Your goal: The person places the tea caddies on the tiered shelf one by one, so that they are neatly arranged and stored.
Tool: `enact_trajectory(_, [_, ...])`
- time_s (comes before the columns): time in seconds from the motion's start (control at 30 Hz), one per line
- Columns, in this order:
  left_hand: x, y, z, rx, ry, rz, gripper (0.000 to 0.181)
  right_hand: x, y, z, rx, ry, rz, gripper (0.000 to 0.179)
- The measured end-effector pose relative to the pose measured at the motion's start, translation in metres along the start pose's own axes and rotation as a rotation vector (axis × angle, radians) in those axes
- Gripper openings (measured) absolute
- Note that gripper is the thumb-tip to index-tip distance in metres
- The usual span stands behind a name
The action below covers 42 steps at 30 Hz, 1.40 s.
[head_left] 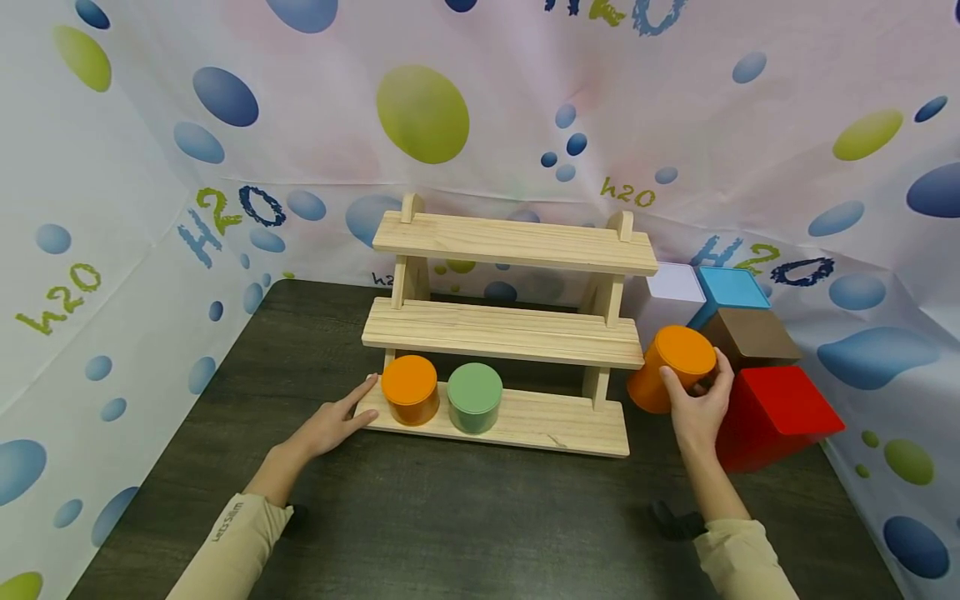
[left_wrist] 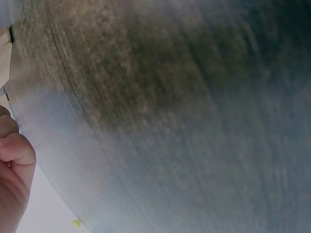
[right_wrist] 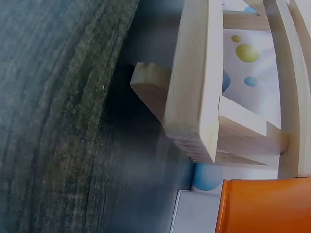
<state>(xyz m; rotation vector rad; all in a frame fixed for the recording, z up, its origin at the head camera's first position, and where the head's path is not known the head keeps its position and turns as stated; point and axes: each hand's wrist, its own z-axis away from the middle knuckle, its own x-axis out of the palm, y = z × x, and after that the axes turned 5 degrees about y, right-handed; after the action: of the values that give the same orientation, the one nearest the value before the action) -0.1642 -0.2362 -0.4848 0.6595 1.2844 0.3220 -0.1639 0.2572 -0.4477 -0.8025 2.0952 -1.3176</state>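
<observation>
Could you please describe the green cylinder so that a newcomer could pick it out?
Find the pale wooden three-tier shelf on the dark wood-grained table. On its lowest tier, just right of the short orange cylinder, stands the short green cylinder. Its muted green colour sets it apart from that orange neighbour.

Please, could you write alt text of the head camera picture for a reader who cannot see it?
A person's right hand holds an orange canister beside a three-tier wooden shelf, while the left hand touches the lowest tier's left end. On that tier stand another orange canister and a green canister; coloured boxes stand at the right.
</observation>
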Motion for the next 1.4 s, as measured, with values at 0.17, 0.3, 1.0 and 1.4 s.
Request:
enact_trajectory(0.17, [0.000,0.000,0.000,-0.005,0.003,0.005,0.069,-0.006,0.000,0.005,-0.004,-0.008,0.001,0.065])
enact_trajectory(0.3, [0.000,0.000,0.000,0.000,0.002,-0.002,0.069,-0.010,-0.001,0.010,-0.018,-0.016,-0.015,0.064])
enact_trajectory(1.0, [0.000,0.000,-0.001,0.002,-0.003,0.001,0.069,-0.006,-0.027,0.039,-0.065,-0.157,-0.092,0.063])
enact_trajectory(1.4, [-0.001,0.002,-0.001,-0.006,-0.005,-0.014,0.068,0.009,-0.031,0.055,-0.111,-0.270,-0.134,0.069])
